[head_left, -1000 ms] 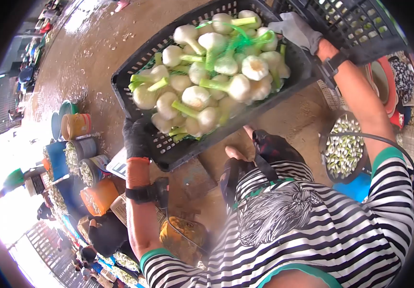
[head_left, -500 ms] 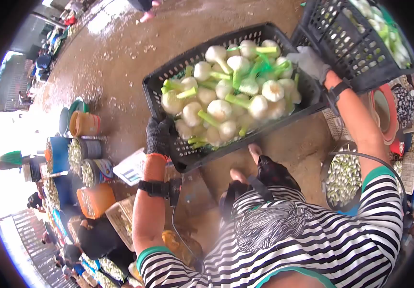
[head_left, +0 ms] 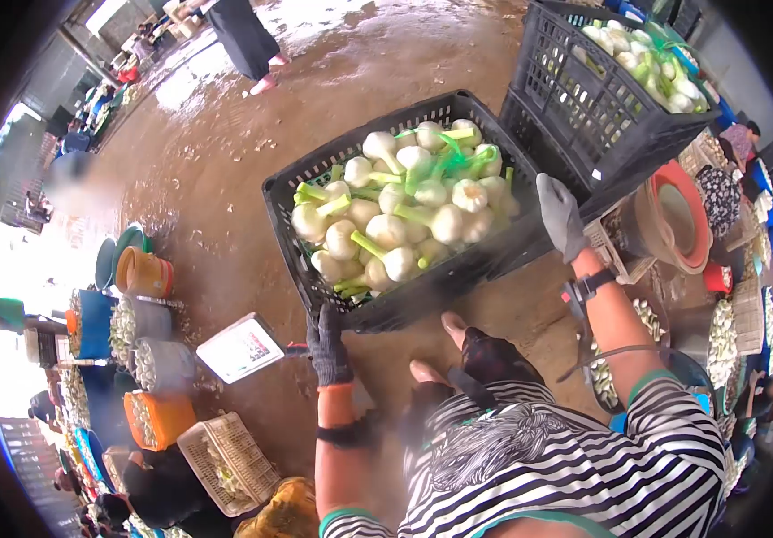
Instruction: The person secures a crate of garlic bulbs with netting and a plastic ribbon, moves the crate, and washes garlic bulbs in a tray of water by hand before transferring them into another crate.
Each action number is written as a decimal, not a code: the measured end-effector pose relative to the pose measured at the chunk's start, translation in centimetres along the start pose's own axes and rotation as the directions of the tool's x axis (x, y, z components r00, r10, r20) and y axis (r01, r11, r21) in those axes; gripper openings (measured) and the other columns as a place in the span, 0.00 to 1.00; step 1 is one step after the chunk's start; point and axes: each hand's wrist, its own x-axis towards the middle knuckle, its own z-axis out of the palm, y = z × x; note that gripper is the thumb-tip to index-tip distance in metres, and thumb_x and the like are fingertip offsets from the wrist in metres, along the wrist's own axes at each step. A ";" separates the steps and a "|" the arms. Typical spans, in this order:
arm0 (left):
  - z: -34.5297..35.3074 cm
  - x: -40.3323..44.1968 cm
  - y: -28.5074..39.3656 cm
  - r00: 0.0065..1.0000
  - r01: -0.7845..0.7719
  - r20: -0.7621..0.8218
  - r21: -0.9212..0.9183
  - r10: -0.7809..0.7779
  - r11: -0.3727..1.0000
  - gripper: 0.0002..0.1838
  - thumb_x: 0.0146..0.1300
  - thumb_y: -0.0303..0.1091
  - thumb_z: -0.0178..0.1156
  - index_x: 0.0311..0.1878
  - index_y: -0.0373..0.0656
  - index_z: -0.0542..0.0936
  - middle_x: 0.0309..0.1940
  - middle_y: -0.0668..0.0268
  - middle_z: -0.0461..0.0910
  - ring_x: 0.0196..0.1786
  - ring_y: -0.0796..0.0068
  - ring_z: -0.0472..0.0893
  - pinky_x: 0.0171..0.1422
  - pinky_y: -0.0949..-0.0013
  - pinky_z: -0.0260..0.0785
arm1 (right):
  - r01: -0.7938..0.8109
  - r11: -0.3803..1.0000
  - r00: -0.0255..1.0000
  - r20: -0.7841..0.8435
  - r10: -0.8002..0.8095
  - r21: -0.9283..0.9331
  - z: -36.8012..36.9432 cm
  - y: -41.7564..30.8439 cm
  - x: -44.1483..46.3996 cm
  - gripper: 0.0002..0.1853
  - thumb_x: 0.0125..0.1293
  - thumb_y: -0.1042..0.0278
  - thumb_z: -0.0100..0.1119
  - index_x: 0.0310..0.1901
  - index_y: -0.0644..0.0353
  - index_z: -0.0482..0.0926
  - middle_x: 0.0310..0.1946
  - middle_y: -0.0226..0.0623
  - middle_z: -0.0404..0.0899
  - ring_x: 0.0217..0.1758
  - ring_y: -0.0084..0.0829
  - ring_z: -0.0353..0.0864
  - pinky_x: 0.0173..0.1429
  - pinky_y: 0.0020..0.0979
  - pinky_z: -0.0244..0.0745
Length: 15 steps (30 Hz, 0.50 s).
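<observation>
A black crate [head_left: 283, 215] full of white bulbs with green stalks [head_left: 386, 230] sits low in front of me, with green netting [head_left: 458, 161] among the bulbs. At its near left corner, my left hand [head_left: 328, 348], in a dark glove, points its fingers up against the crate's outside. Beyond the crate's right end is my right hand [head_left: 561, 217] in a light grey glove. Its fingers are stretched out, and nothing shows in them. Black crate sides also show beneath and to the right of the bulb crate.
Stacked black crates [head_left: 575, 81] with more bulbs stand at the upper right. Red tubs [head_left: 681, 215] are on the right. Buckets [head_left: 144, 272], a white board [head_left: 241, 348] and a beige basket [head_left: 230, 462] lie left. A person in dark clothing [head_left: 243, 40] is at the top.
The bulb crate has moved down in the view and now rests low. My right hand has come off its rim and moved down; my left hand's fingers have straightened at the corner.
</observation>
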 end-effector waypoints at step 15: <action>-7.8 -28.5 -24.1 0.711 0.680 -0.518 0.334 -0.475 0.653 0.16 0.48 0.42 0.65 0.41 0.51 0.78 0.44 0.61 0.78 0.46 0.59 0.79 0.45 0.58 0.73 | -0.086 0.986 0.991 0.113 0.071 0.140 -0.4 5.5 0.9 0.27 0.73 0.47 0.42 0.50 0.68 0.75 0.42 0.29 0.75 0.44 0.18 0.70 0.48 0.24 0.67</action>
